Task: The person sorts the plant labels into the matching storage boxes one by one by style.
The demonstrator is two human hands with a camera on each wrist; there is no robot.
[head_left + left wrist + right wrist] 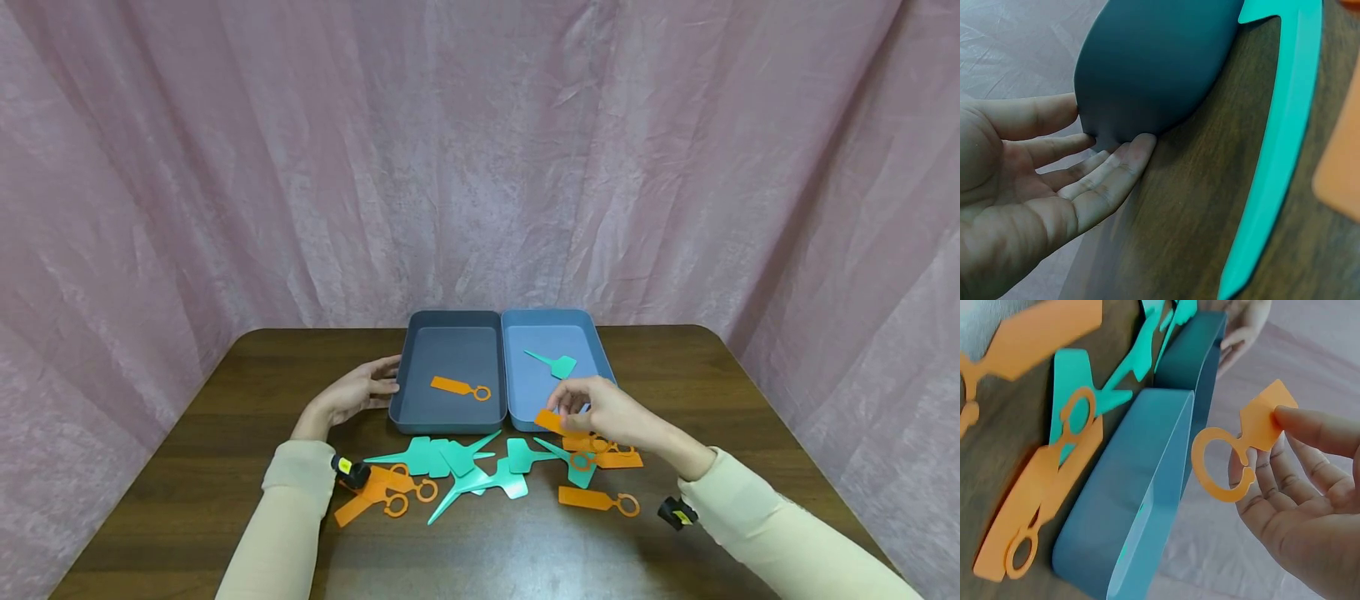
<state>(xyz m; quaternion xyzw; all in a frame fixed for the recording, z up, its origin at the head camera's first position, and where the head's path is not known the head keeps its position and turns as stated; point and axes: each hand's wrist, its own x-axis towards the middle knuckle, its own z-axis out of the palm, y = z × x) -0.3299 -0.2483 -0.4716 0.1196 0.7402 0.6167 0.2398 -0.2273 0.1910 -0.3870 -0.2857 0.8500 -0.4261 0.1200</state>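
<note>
My right hand (606, 410) pinches an orange ring tag (1266, 422) between thumb and fingers, its open ring hanging free. In the head view this hand is at the near right part of the blue tray (528, 392), above loose tags. My left hand (352, 395) touches the left wall of the dark grey tray (457, 346) with extended fingers, as the left wrist view shows. Inside the grey tray lies one orange ring tag (452, 385). A green T-shaped plant label (562, 367) lies in the blue tray.
The trays stand side by side at the table's back. Before them lie several green plant labels (457, 457). Orange ring tags (372, 487) overlap near the left wrist; more orange tags (585, 498) lie at the right. A pink curtain (480, 167) hangs behind the table (720, 400).
</note>
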